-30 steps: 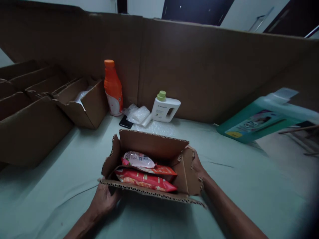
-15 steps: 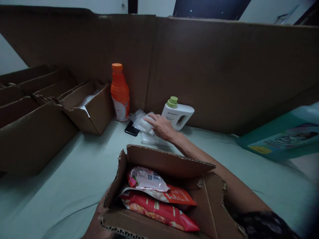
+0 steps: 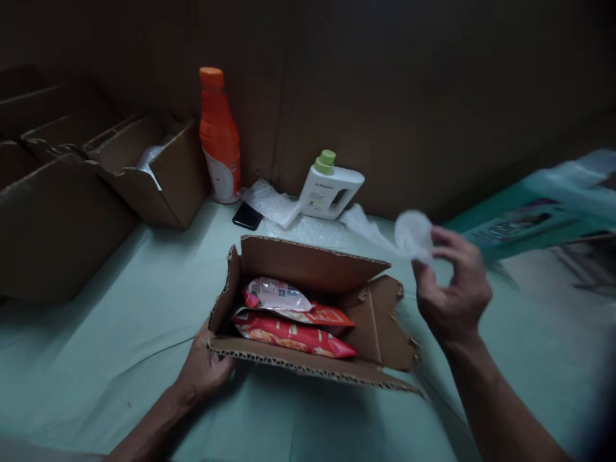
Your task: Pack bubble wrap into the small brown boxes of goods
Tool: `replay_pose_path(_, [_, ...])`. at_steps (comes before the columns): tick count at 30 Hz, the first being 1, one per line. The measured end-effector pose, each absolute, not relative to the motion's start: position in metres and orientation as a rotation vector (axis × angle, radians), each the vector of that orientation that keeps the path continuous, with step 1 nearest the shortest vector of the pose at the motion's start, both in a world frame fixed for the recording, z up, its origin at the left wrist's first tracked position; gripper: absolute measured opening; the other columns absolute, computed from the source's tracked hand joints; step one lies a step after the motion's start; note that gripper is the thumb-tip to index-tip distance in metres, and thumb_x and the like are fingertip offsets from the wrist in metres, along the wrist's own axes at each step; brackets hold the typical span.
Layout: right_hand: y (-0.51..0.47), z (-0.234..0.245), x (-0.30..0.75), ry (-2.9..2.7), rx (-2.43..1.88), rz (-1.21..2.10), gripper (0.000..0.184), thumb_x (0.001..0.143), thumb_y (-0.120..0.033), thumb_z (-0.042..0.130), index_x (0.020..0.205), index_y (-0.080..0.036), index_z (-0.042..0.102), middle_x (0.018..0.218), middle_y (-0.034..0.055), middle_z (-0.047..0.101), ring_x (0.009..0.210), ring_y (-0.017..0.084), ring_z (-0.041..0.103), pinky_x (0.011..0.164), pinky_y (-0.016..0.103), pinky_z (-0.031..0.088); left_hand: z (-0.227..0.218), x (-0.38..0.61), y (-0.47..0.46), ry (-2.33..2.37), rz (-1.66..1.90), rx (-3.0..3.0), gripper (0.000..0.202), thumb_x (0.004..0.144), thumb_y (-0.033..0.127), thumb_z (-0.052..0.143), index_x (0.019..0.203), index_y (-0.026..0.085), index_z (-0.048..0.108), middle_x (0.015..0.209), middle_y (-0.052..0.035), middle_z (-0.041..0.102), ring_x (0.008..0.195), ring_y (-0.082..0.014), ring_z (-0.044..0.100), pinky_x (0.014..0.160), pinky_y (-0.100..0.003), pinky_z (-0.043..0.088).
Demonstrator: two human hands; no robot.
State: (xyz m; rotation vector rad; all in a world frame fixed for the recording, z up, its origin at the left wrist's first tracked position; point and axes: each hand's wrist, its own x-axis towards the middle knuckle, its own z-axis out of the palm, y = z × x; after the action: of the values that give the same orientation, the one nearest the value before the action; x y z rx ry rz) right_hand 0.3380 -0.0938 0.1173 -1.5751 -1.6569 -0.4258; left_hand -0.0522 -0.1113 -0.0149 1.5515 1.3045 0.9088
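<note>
My left hand (image 3: 206, 359) grips the near left corner of an open cardboard box (image 3: 312, 264), its fingers partly under the box. Inside lie several shiny packets, among them a red food packet (image 3: 293, 335) and a smaller white and pink packet (image 3: 276, 295). Off the box's right side, raised above the surface, my right hand (image 3: 455, 282) pinches a crumpled, curled piece of bubble wrap (image 3: 414, 232). Motion blurs it, and a strip trails off to the left. More bubble wrap (image 3: 274, 204) lies behind the box, beside a black phone (image 3: 247, 216).
At the back stand an orange bottle (image 3: 220, 138) and a white jug with a green cap (image 3: 332, 189). A large teal bottle (image 3: 534, 205) leans at the right. Cardboard boxes (image 3: 62, 218) fill the left, before a tall cardboard wall (image 3: 385, 90).
My right hand has come from the bubble wrap pile to the right, bringing a piece with it. The view has tilted down, and the box appears higher, with my left hand now visible.
</note>
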Motion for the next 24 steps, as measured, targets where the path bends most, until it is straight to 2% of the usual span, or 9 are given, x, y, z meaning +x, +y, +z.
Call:
replay_pose_path(3, [-0.197, 0.070, 0.365, -1.738, -1.770, -0.491, 0.012, 0.094, -0.031, 0.056, 0.102, -0.025, 0.063, 0.123, 0.0151, 0.071, 0.116, 0.035, 0.067, 0.094, 0.054, 0.051, -0.009, -0.057, -0.104, 1.312, 0.876, 1.680, 0.030, 0.077, 0.046, 0.064, 0.094, 0.023, 0.072, 0.085, -0.0094, 0.072, 0.094, -0.0336, 0.069, 0.102, -0.054, 0.054])
replay_pose_path(5, [-0.251, 0.050, 0.363, -1.804, -1.880, -0.401, 0.024, 0.091, -0.036, 0.061, 0.111, -0.023, 0.064, 0.128, 0.0156, 0.069, 0.114, 0.036, 0.067, 0.090, 0.053, 0.052, -0.007, -0.060, -0.101, 1.342, 0.902, 1.736, 0.028, 0.077, 0.045, 0.065, 0.095, 0.024, 0.072, 0.083, -0.0085, 0.072, 0.097, -0.0347, 0.068, 0.105, -0.056, 0.051])
replay_pose_path(8, [-0.291, 0.047, 0.332, -1.672, -1.877, -0.265, 0.037, 0.091, -0.034, 0.064, 0.127, -0.024, 0.060, 0.137, 0.0150, 0.064, 0.124, 0.034, 0.062, 0.098, 0.052, 0.050, -0.003, -0.061, -0.099, 1.361, 0.986, 1.680, 0.046, 0.075, 0.042, 0.067, 0.117, 0.023, 0.067, 0.100, -0.0091, 0.073, 0.110, -0.0351, 0.065, 0.109, -0.054, 0.048])
replay_pose_path(11, [-0.276, 0.055, 0.292, -1.580, -1.731, 0.016, 0.048, 0.091, -0.030, 0.064, 0.138, -0.026, 0.055, 0.142, 0.0122, 0.061, 0.131, 0.031, 0.058, 0.106, 0.049, 0.049, 0.006, -0.058, -0.103, 1.302, 1.051, 1.563, 0.065, 0.072, 0.039, 0.068, 0.133, 0.020, 0.057, 0.121, -0.0110, 0.069, 0.125, -0.0335, 0.060, 0.114, -0.047, 0.045])
replay_pose_path(13, [-0.249, 0.052, 0.272, -1.533, -1.657, 0.299, 0.060, 0.088, -0.037, 0.067, 0.144, -0.023, 0.051, 0.146, 0.0141, 0.058, 0.132, 0.032, 0.058, 0.105, 0.049, 0.051, 0.013, -0.053, -0.108, 1.220, 1.067, 1.503, 0.071, 0.072, 0.040, 0.068, 0.139, 0.019, 0.051, 0.132, -0.0127, 0.064, 0.132, -0.0327, 0.057, 0.116, -0.044, 0.043])
replay_pose_path(15, [-0.222, 0.044, 0.257, -1.460, -1.609, 0.570, 0.069, 0.083, -0.044, 0.070, 0.145, -0.018, 0.050, 0.142, 0.0173, 0.061, 0.125, 0.034, 0.062, 0.100, 0.049, 0.054, 0.019, -0.050, -0.115, 1.171, 1.042, 1.478, 0.075, 0.073, 0.040, 0.067, 0.141, 0.018, 0.047, 0.136, -0.0143, 0.062, 0.132, -0.0327, 0.057, 0.115, -0.044, 0.044])
replay_pose_path(19, [-0.198, 0.022, 0.239, -1.388, -1.531, 0.781, 0.059, 0.082, -0.046, 0.069, 0.132, -0.018, 0.056, 0.124, 0.0140, 0.070, 0.111, 0.031, 0.067, 0.095, 0.048, 0.056, 0.021, -0.045, -0.127, 1.188, 0.994, 1.506, 0.077, 0.070, 0.038, 0.066, 0.142, 0.017, 0.045, 0.140, -0.0157, 0.059, 0.133, -0.0340, 0.055, 0.117, -0.048, 0.040])
replay_pose_path(22, [-0.199, 0.017, 0.234, -1.342, -1.539, 0.770, 0.052, 0.083, -0.046, 0.068, 0.126, -0.019, 0.057, 0.120, 0.0123, 0.071, 0.111, 0.030, 0.066, 0.096, 0.046, 0.055, 0.022, -0.038, -0.123, 1.169, 1.017, 1.518, 0.080, 0.071, 0.040, 0.065, 0.144, 0.016, 0.042, 0.143, -0.0162, 0.056, 0.138, -0.0354, 0.050, 0.119, -0.050, 0.037])
replay_pose_path(24, [-0.193, 0.020, 0.236, -1.330, -1.573, 0.728, 0.053, 0.083, -0.045, 0.066, 0.127, -0.018, 0.056, 0.121, 0.0130, 0.070, 0.111, 0.029, 0.067, 0.095, 0.045, 0.056, 0.025, -0.029, -0.113, 1.144, 1.024, 1.531, 0.080, 0.071, 0.040, 0.065, 0.143, 0.016, 0.041, 0.140, -0.0156, 0.057, 0.136, -0.0353, 0.051, 0.117, -0.049, 0.039])
